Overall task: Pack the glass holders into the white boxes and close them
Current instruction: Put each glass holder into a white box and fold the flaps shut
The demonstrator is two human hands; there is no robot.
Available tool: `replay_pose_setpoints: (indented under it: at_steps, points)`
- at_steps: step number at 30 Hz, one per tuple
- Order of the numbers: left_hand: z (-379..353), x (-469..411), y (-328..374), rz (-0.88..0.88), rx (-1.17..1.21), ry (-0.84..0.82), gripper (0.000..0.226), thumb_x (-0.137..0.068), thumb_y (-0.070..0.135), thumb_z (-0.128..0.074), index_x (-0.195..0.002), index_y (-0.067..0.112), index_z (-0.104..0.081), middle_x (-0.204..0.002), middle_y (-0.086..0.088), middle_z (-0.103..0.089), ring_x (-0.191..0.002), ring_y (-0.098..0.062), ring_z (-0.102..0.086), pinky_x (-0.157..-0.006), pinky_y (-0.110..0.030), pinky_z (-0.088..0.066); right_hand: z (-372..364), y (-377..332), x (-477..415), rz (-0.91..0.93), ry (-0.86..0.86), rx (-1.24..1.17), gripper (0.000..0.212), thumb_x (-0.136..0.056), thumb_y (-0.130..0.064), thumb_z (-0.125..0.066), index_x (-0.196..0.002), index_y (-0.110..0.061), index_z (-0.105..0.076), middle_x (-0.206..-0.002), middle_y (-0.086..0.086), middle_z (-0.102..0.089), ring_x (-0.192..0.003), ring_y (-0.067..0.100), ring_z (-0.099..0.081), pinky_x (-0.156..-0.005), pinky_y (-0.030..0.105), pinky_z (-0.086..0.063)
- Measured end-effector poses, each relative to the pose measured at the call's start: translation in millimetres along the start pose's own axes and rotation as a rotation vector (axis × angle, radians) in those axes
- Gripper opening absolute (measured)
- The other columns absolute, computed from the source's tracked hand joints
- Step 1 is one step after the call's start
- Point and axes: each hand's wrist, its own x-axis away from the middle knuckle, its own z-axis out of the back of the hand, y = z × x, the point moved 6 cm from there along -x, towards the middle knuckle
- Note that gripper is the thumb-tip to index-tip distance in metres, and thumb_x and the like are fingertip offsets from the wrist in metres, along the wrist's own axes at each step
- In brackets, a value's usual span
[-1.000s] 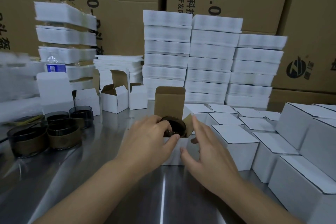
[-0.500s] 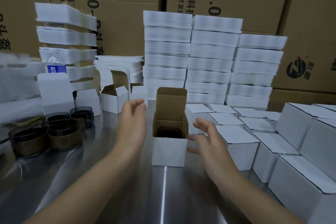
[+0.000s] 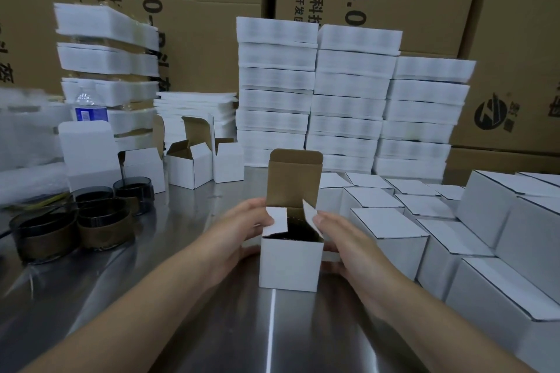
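Steel worktop (image 3: 288, 336) carries closed white cardboard boxes (image 3: 388, 222) at right and one open white cardboard box (image 3: 289, 263) in the middle. Left hand (image 3: 239, 230) and right hand (image 3: 348, 239) flank it, each grip clamped on its side, fingertips on a flap — dark round glass holder (image 3: 298, 228) sits inside.

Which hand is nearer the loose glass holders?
Left. The left hand grips the open box on the side facing the glass holders; the right hand is on its far side.
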Motion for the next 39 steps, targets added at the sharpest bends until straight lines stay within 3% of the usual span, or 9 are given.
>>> replay_pose_setpoints:
  at_steps: [5,9,13,17,20,23,26,34,39]
  points:
    - [-3,0,3,-0.027,0.020,-0.086,0.039,-0.086,0.002,-0.051,-0.113,0.029,-0.062,-0.093,-0.002,-0.073,-0.078,-0.013,-0.065,-0.061,-0.023,-0.047,-1,-8,1,0.057,-0.073,0.022,0.030,-0.089,-0.030,-0.059,-0.113,-0.047,-0.059,-0.111,-0.004,-0.066,-0.104,0.012,-0.063,-0.094,0.042,-0.050]
    - [-3,0,7,-0.098,-0.003,-0.108,0.029,-0.089,-0.001,-0.051,-0.089,0.024,-0.066,-0.082,0.003,-0.069,-0.064,-0.004,-0.062,-0.059,-0.021,-0.044,0,-16,1,0.144,-0.042,0.044,0.030,-0.091,-0.018,-0.058,-0.091,-0.046,-0.067,-0.092,-0.022,-0.065,-0.085,-0.001,-0.063,-0.077,0.026,-0.047]
    - [-2,1,8,-0.118,-0.093,-0.123,0.041,-0.092,0.003,-0.046,-0.067,0.024,-0.070,-0.095,0.003,-0.074,-0.069,-0.005,-0.064,-0.064,-0.021,-0.045,0,-21,3,0.179,-0.014,0.100,0.031,-0.090,-0.008,-0.054,-0.078,-0.029,-0.073,-0.099,-0.003,-0.069,-0.092,0.018,-0.065,-0.081,0.027,-0.050]
    - [2,-1,7,-0.106,-0.122,-0.179,0.038,-0.085,0.012,-0.040,-0.073,0.020,-0.075,-0.096,0.003,-0.072,-0.087,-0.011,-0.065,-0.065,-0.017,-0.049,-1,-30,6,0.274,-0.006,0.065,0.039,-0.085,0.008,-0.048,-0.070,-0.018,-0.072,-0.117,-0.008,-0.058,-0.105,0.006,-0.059,-0.082,0.014,-0.046]
    - [3,-2,7,-0.147,-0.230,-0.255,0.022,-0.071,0.037,-0.057,-0.079,0.026,-0.074,-0.099,0.012,-0.070,-0.097,-0.010,-0.062,-0.073,-0.016,-0.047,-1,-32,10,0.372,-0.047,0.183,0.033,-0.079,-0.015,-0.046,-0.066,-0.027,-0.074,-0.121,-0.017,-0.056,-0.118,-0.001,-0.048,-0.100,0.023,-0.036]
    - [2,1,10,-0.215,-0.416,-0.357,0.037,-0.054,0.046,-0.078,-0.089,0.038,-0.068,-0.120,0.020,-0.060,-0.112,-0.007,-0.058,-0.088,-0.021,-0.047,-3,-34,16,0.446,-0.078,0.388,0.022,-0.073,-0.045,-0.050,-0.079,-0.036,-0.069,-0.121,-0.028,-0.052,-0.116,-0.010,-0.045,-0.095,0.021,-0.035]
    - [2,2,11,-0.220,-0.471,-0.395,0.047,-0.051,0.043,-0.083,-0.094,0.042,-0.065,-0.124,0.014,-0.058,-0.116,-0.010,-0.056,-0.092,-0.028,-0.051,-5,-30,17,0.523,-0.063,0.696,0.042,-0.060,-0.068,-0.058,-0.091,-0.042,-0.052,-0.119,-0.039,-0.043,-0.115,-0.012,-0.041,-0.095,0.022,-0.037]
    - [6,0,16,-0.258,-0.474,-0.364,0.046,-0.053,0.037,-0.085,-0.095,0.035,-0.067,-0.109,0.006,-0.069,-0.102,-0.013,-0.066,-0.083,-0.027,-0.052,-9,-40,22,0.686,-0.046,0.846,0.045,-0.071,-0.066,-0.056,-0.110,-0.044,-0.055,-0.114,-0.043,-0.045,-0.112,-0.015,-0.039,-0.089,0.000,-0.027]
    - [5,3,22,-0.314,-0.431,-0.340,0.046,-0.058,0.045,-0.081,-0.100,0.034,-0.070,-0.106,0.006,-0.071,-0.096,-0.009,-0.067,-0.075,-0.018,-0.050,-11,-44,24,0.690,-0.048,0.719,0.037,-0.078,-0.060,-0.054,-0.114,-0.056,-0.050,-0.117,-0.038,-0.052,-0.113,-0.010,-0.048,-0.094,0.008,-0.034]
